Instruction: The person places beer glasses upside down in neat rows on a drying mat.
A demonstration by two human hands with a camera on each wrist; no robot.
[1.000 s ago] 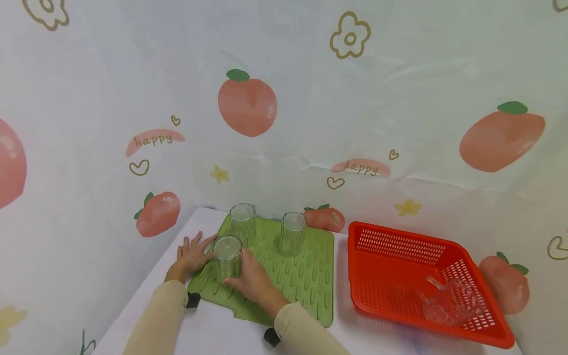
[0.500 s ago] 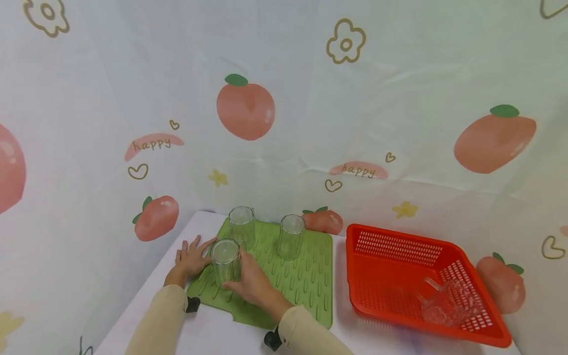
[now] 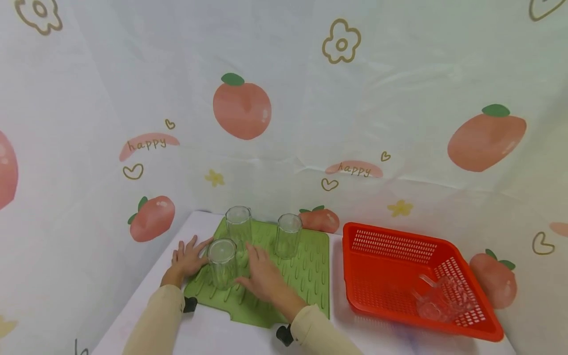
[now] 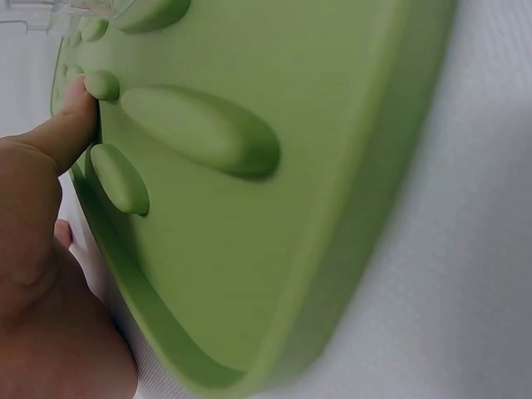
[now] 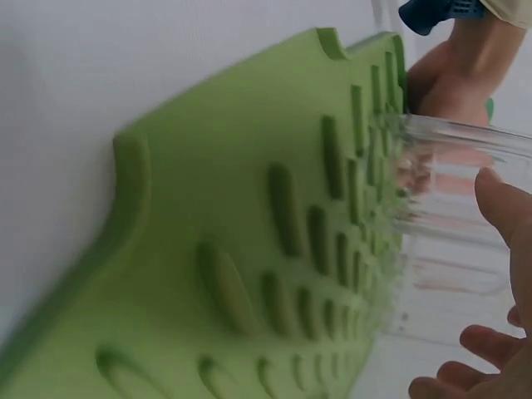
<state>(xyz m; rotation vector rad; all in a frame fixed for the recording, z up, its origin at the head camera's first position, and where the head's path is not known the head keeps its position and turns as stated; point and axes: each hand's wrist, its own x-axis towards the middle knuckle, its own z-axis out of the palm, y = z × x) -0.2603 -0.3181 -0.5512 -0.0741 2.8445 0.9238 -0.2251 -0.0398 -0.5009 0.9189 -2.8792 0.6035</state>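
A clear glass mug [image 3: 223,271] stands at the left front of a green ridged mat [image 3: 306,276]. Just to its right is my right hand [image 3: 266,278], thumb and fingers spread, apart from the glass in the head view. My left hand [image 3: 188,260] lies with spread fingers at the mat's left edge; its thumb [image 4: 71,125] touches the mat in the left wrist view. Behind the front mug stand two more clear glasses, one at the back left [image 3: 239,227] with a handle, and one farther right [image 3: 288,239].
A red plastic basket [image 3: 377,305] with perforated walls stands right of the mat. Clear glassware [image 3: 439,301] with handles lies in its right part; how many pieces I cannot tell. A white cloth [image 3: 284,123] printed with peaches hangs close behind and at the left.
My right hand has let go of the front mug and moved slightly right, its fingers opening. The mug stays standing on the mat. My left hand remains at the mat's edge.
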